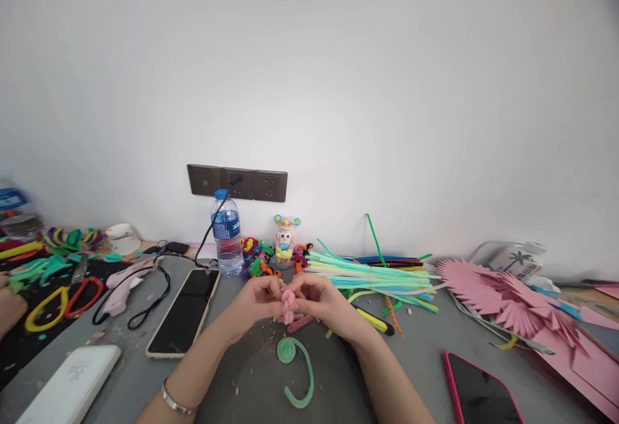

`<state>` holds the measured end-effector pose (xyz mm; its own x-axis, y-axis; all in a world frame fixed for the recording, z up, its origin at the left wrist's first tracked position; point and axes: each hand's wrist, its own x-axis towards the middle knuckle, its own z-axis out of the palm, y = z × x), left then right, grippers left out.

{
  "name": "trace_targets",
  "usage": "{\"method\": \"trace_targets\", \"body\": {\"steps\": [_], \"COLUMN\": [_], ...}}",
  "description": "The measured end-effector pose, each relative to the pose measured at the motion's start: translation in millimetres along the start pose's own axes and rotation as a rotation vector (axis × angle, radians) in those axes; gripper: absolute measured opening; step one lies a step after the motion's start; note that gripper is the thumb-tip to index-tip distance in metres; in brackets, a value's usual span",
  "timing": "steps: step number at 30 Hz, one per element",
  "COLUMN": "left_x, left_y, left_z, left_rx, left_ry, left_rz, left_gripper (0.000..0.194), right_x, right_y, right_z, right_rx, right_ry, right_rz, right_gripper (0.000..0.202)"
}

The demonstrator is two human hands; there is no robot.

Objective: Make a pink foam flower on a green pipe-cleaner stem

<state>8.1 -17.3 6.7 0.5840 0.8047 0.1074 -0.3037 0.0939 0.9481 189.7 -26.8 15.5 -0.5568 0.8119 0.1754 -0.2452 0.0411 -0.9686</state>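
Both my hands meet over the middle of the grey table. My left hand (260, 305) and my right hand (316, 298) pinch a small pink piece (289, 305) between their fingertips; it looks like a little folded or curled flower, though its exact kind is hard to tell. A flat pink strip (300, 323) lies on the table just below the fingers. Nearer to me is a light green fuzzy stem (286, 350), coiled into a spiral at one end with its tail curving round. A silver bracelet sits on my left wrist.
Behind my hands stand a water bottle (227, 234) and a small figurine (284, 243). Pipe cleaners (372, 279) lie by a yellow cutter (374, 321). Phones (184, 311), scissors (62, 308), a glue gun (118, 292), a power bank (72, 382) and pink folded paper (517, 301) surround me. Another person's hand (9, 308) is far left.
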Motion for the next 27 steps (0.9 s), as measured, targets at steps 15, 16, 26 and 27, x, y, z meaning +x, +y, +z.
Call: {"method": "trace_targets", "body": {"steps": [15, 16, 26, 27], "left_x": [1.3, 1.7, 6.1, 6.1], "left_y": [0.7, 0.6, -0.3, -0.9], "left_z": [-0.6, -0.8, -1.4, -2.3], "left_rx": [0.142, 0.151, 0.243, 0.272], "left_ry": [0.009, 0.014, 0.141, 0.154], "left_rz": [-0.015, -0.007, 0.047, 0.052], "left_gripper": [0.032, 0.032, 0.034, 0.033], "right_x": [-4.3, -3.6, 0.3, 0.1], "right_y": [-12.5, -12.0, -4.2, -3.7], "right_z": [1.0, 0.5, -4.8, -4.6], "right_rx": [-0.023, -0.025, -0.084, -0.078], "right_ry": [-0.045, -0.045, 0.047, 0.049], "right_rz": [0.046, 0.036, -0.005, -0.005], "right_gripper": [0.020, 0.020, 0.026, 0.026]}}
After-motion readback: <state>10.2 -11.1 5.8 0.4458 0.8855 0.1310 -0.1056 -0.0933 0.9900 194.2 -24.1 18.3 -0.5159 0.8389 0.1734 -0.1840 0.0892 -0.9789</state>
